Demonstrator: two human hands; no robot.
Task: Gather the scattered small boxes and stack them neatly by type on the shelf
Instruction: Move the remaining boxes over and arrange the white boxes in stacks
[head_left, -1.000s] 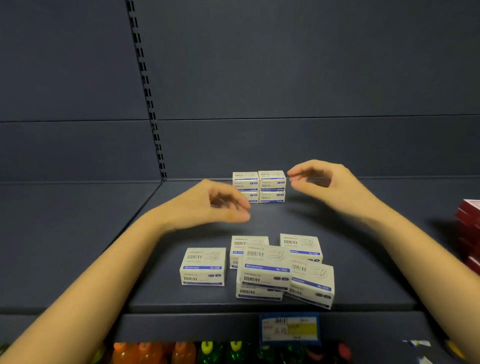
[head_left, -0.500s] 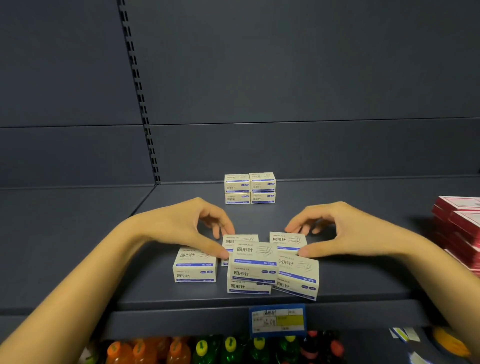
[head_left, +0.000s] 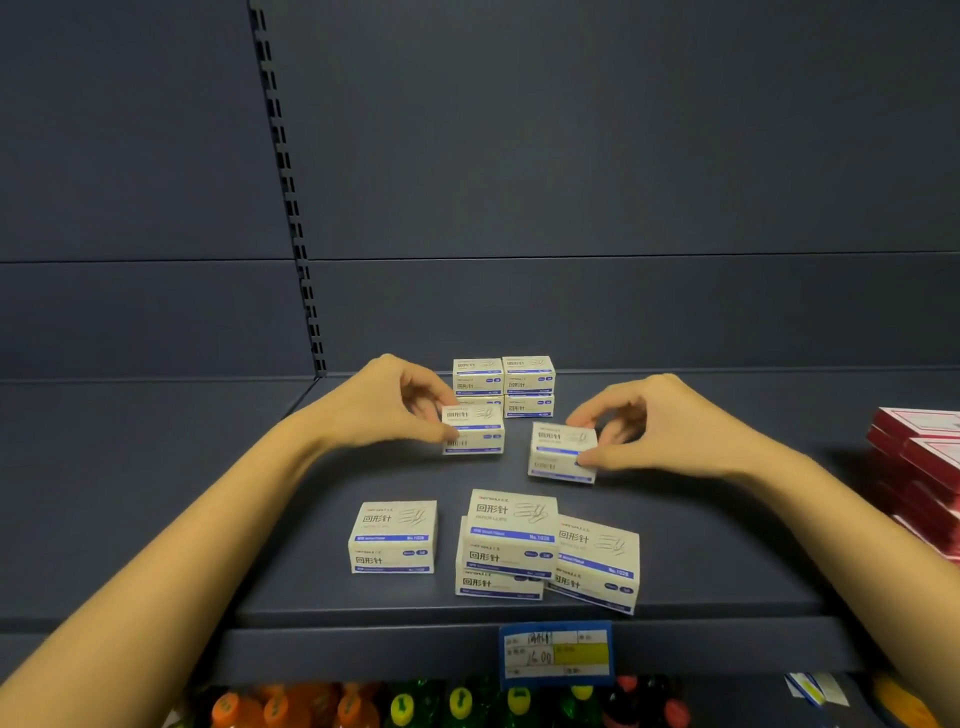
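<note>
**Head view.** Shelf (head_left: 727, 545): dark deck with a back panel behind.

- Left hand (head_left: 384, 410): closed in a pinch on the left box (head_left: 472, 431), thumb on the front face, fingers over the top. The box sits level and appears lifted off the deck, in front of the rear stack (head_left: 504, 384).
- Right hand (head_left: 654, 431): same pinch on the right box (head_left: 561, 452). This box is tilted and lies right of the left box, apart from it.
- Grip rationale (est.): the underside stays free, so ea. box can be set down flat. One box per hand matches the stack's two columns.
- Rear stack: 2 columns, 2 high, at the back edge near centre, labels facing front.
- Still loose near the front edge:
  - single box (head_left: 393, 538), standing alone
  - heap (head_left: 506, 545) of overlapping boxes
  - tilted box (head_left: 597, 564), leaning against the heap's right side
- Progress (est.): approx. half done.
- Red boxes (head_left: 919, 467): at the right edge, a different type, well apart from the white ones.
- Price tag (head_left: 556, 654): on the front lip.
</note>
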